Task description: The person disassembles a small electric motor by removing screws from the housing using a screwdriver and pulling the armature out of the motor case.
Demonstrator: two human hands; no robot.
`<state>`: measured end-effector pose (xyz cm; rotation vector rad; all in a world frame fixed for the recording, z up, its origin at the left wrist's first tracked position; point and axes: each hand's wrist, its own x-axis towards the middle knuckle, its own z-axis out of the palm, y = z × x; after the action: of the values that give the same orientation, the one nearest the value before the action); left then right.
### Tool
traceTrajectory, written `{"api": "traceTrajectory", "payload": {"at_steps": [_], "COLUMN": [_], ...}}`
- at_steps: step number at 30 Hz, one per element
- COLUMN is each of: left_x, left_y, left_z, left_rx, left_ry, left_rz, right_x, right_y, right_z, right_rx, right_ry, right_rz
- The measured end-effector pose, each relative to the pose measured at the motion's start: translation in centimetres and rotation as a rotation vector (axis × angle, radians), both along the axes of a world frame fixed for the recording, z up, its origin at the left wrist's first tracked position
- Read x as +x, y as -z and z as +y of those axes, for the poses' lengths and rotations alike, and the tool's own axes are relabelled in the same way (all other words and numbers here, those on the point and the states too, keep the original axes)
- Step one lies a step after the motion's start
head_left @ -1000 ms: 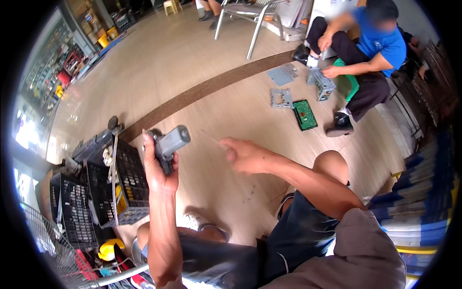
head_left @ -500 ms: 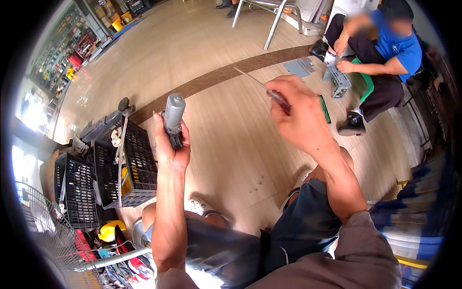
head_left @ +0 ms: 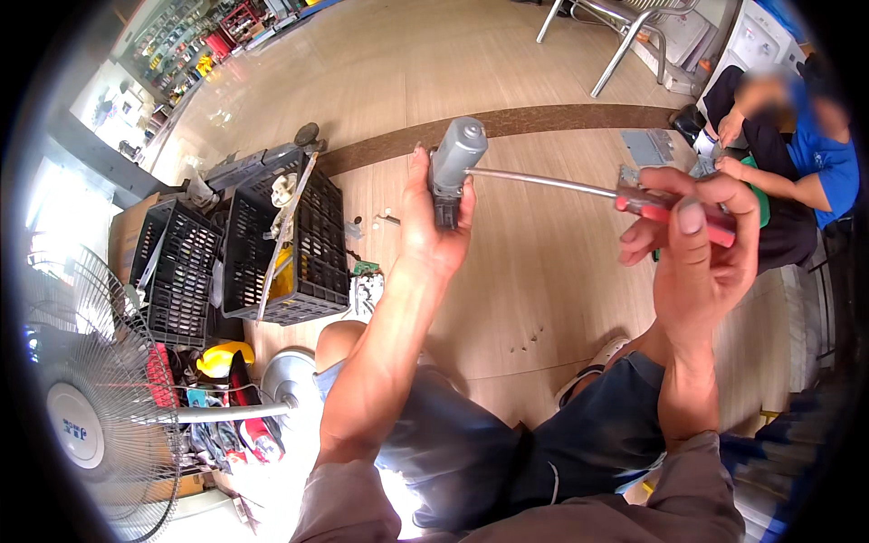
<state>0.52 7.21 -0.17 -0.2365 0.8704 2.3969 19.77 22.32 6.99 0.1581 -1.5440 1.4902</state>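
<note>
A small electric motor (head_left: 460, 149) with a grey cylindrical body and a black lower end stands upright in my left hand (head_left: 433, 231), whose fingers and thumb close around its base. My right hand (head_left: 711, 244) holds a screwdriver (head_left: 561, 184) by its red handle, with the long metal shaft pointing left. The screwdriver's tip meets the side of the grey body, or lies just in front of it; I cannot tell which. Part of the motor's black end is hidden by my palm.
Black plastic crates (head_left: 285, 244) stand to the left, a wire-caged fan (head_left: 100, 416) nearer. Several small bits (head_left: 525, 344) lie on the floor before me. At the right a co-worker in a blue shirt (head_left: 819, 163) sits low, beside flat metal plates (head_left: 647, 147). A metal chair (head_left: 625, 41) stands beyond.
My right hand has turned over, and the screwdriver now points left with its tip at the motor. The view has shifted left, so things appear further right.
</note>
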Motion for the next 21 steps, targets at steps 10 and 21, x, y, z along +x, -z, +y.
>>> {"api": "traceTrajectory", "payload": {"at_steps": [10, 21], "left_x": [0.4, 1.0], "left_y": [-0.9, -1.6], "left_z": [0.1, -0.3], "left_rx": [0.054, 0.0], "left_ry": [0.018, 0.075], "left_rz": [-0.007, 0.071], "right_x": [-0.6, -0.9], "right_y": [0.3, 0.3], "right_z": [-0.9, -0.8], "right_rx": [0.11, 0.165], "right_ry": [-0.015, -0.016], "right_rz": [-0.024, -0.04]}}
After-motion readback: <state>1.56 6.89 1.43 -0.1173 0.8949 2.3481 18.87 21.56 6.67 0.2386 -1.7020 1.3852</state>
